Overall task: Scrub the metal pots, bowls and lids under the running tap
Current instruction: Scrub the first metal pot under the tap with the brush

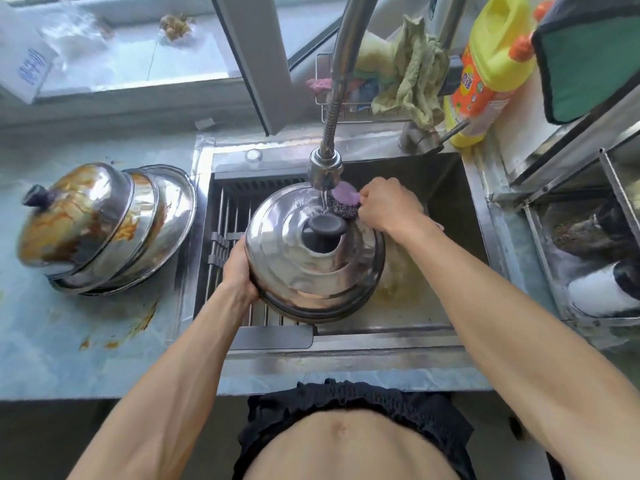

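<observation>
Right hand (pixel 386 206) gripping scourer (pixel 343 204), fingertips hidden, left hand (pixel 239 268) fingers behind lid (pixel 311 258)

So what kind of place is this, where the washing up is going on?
Most likely a home kitchen. A steel sink is set into the counter under a window, a tap runs onto a metal lid being scrubbed, and a yellow detergent bottle stands by the sink.

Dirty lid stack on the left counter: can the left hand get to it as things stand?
Probably yes, once freed. The left hand grips the lid over the sink; the stained stack sits beside it on open counter, nothing between.
</observation>
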Demonstrator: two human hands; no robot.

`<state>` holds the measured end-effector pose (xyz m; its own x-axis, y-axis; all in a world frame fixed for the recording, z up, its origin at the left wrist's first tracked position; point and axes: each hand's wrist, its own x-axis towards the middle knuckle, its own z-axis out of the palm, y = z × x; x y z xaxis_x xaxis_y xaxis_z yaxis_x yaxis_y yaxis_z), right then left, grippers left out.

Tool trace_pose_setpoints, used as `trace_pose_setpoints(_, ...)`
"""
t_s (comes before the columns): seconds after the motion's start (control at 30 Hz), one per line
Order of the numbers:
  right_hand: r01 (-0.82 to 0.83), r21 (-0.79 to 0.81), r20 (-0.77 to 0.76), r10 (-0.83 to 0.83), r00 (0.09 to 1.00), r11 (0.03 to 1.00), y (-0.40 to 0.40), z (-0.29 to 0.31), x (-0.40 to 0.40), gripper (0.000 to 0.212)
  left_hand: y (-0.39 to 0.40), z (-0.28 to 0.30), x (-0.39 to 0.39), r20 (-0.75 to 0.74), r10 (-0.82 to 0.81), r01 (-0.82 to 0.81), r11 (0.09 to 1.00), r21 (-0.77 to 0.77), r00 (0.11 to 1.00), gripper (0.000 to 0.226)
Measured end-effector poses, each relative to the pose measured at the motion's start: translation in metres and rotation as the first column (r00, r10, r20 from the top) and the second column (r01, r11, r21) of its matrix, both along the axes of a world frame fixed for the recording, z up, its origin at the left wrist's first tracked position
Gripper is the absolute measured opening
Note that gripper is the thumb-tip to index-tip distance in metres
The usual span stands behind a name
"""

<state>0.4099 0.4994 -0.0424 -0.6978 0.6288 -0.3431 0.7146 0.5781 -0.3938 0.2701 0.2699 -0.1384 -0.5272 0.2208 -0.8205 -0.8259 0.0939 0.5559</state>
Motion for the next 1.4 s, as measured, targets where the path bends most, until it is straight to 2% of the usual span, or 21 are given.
trace_pose_setpoints(0.07,-0.091,-0.015,0.013,0.091,0.996,0.996,-0.004,0.008,-0.008,0.024,-0.001,0.002,0.001,0.024,-0.017,0.017,1.0,-0.003,1.0,0.053)
trace_pose_setpoints(0.2,0.012,0.037,0.06,-0.014,0.998,0.999,0.014,0.012,-0.018,0.03,0.002,0.001,-0.001,0.015,0.006,-0.007,0.999,0.04,1.0,0.043)
trace_pose_setpoints(0.27,-0.073,0.05,0.075,0.069,0.995,0.996,0.008,0.014,-0.02,0.024,0.002,-0.001,-0.004,0.029,0.023,-0.025,0.999,0.048,0.999,0.049)
trace_pose_setpoints(0.37,-0.186,0.026,0.099,0.182,0.978,0.982,0.001,0.015,-0.016,0.022,0.003,-0.002,-0.007,0.041,0.028,-0.031,0.997,0.069,0.999,0.046)
trace_pose_setpoints(0.47,-0.092,0.066,0.119,0.084,0.989,0.994,0.017,0.013,-0.013,0.025,0.004,0.0,-0.005,0.023,0.042,-0.043,0.998,0.038,0.999,0.04)
trace_pose_setpoints(0.53,-0.121,0.095,0.12,0.11,0.987,0.988,0.011,0.012,-0.012,0.023,0.004,0.001,-0.004,0.009,0.07,-0.07,0.997,0.024,0.998,0.035)
trace_pose_setpoints(0.6,-0.197,0.059,0.106,0.19,0.976,0.979,-0.002,0.014,-0.013,0.018,0.004,0.001,-0.004,0.006,0.075,-0.075,0.997,0.008,0.997,0.041)
trace_pose_setpoints(0.67,-0.181,0.026,0.086,0.179,0.98,0.983,-0.002,0.013,-0.015,0.021,0.003,0.003,-0.006,-0.011,0.069,-0.069,0.997,-0.023,0.998,0.047)
trace_pose_setpoints(0.77,-0.115,0.091,0.108,0.105,0.989,0.989,0.008,0.013,-0.018,0.022,0.004,0.005,-0.006,-0.027,0.06,-0.062,0.996,-0.064,0.998,0.038)
trace_pose_setpoints(0.87,-0.232,0.095,0.099,0.223,0.97,0.968,-0.007,0.018,-0.028,0.013,0.006,0.008,-0.001,-0.024,0.064,-0.066,0.995,-0.069,0.998,0.02)
trace_pose_setpoints(0.93,-0.259,0.065,0.078,0.254,0.964,0.964,-0.006,0.02,-0.036,0.013,0.007,0.007,0.001,-0.013,0.051,-0.051,0.997,-0.064,0.999,0.025)
trace_pose_setpoints(1.0,-0.189,0.028,0.085,0.186,0.979,0.982,0.008,0.019,-0.04,0.021,0.01,0.011,0.002,-0.018,0.028,-0.029,0.996,-0.088,0.999,0.032)
trace_pose_setpoints(1.07,-0.129,0.014,0.108,0.127,0.986,0.992,0.019,0.017,-0.039,0.025,0.011,0.014,0.004,-0.05,0.032,-0.037,0.993,-0.109,0.998,0.027)
trace_pose_setpoints(1.27,-0.293,-0.046,0.029,0.295,0.955,0.955,-0.01,0.017,-0.017,0.015,0.029,0.025,0.016,-0.138,0.001,-0.029,0.979,-0.203,0.99,0.038)
trace_pose_setpoints(1.33,-0.212,-0.07,0.017,0.214,0.977,0.975,-0.009,0.012,-0.009,0.022,0.039,0.028,0.023,-0.167,-0.042,0.002,0.973,-0.231,0.985,0.045)
trace_pose_setpoints(1.4,-0.061,-0.1,0.0,0.061,0.998,0.993,-0.005,0.004,0.0,0.017,0.044,0.029,0.03,-0.196,-0.088,0.034,0.964,-0.262,0.977,0.052)
